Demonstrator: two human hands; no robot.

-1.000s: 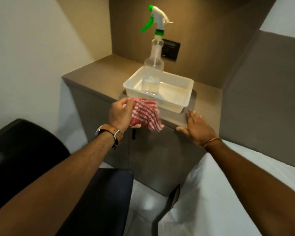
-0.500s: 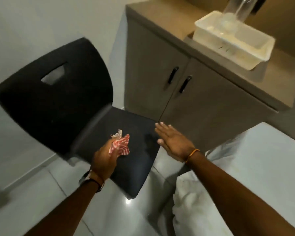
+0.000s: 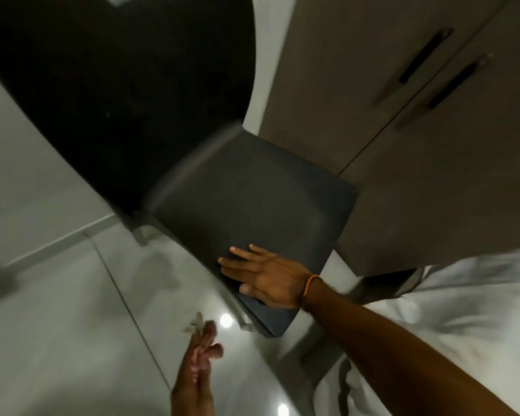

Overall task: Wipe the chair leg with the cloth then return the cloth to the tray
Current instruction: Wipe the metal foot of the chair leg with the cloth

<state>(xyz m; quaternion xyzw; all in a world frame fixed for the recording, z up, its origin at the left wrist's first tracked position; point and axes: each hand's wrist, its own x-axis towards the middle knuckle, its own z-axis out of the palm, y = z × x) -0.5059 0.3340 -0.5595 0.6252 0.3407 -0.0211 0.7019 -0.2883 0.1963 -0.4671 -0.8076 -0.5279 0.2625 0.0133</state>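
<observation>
surface and room: glossy grey floor tiles point(image 3: 57, 325) fill the lower left, with a dark grout line running diagonally and two bright light reflections near the chair's front corner. a pale wall point(image 3: 21, 163) meets the floor along a light skirting strip at left. a brown two-door cabinet point(image 3: 418, 175) stands at upper right, its two dark bar handles point(image 3: 424, 57) set side by side and slanting in this view. white bedding point(image 3: 448, 310) lies at lower right, just beside the cabinet's base.

chair: a black chair point(image 3: 246, 199) stands between wall and cabinet, backrest at upper left, seat extending toward lower right. a front chair leg point(image 3: 246, 321) shows only as a short blurred grey stub below the seat's near corner; a rear leg is partly visible under the backrest. their direction cannot be judged reliably.

hands: the right hand point(image 3: 264, 277), with an orange band at the wrist, lies flat on the near edge of the seat, fingers spread wide and pointing toward upper left, holding nothing. the left hand point(image 3: 200, 364) is low over the floor, near the front leg but apart from it, fingers drawn narrow around the cloth point(image 3: 194, 324).

cloth: only a small crumpled tip protrudes above the fingertips, pointing up toward the seat corner; pattern and long axis cannot be told through the blur. it touches neither leg nor floor.
</observation>
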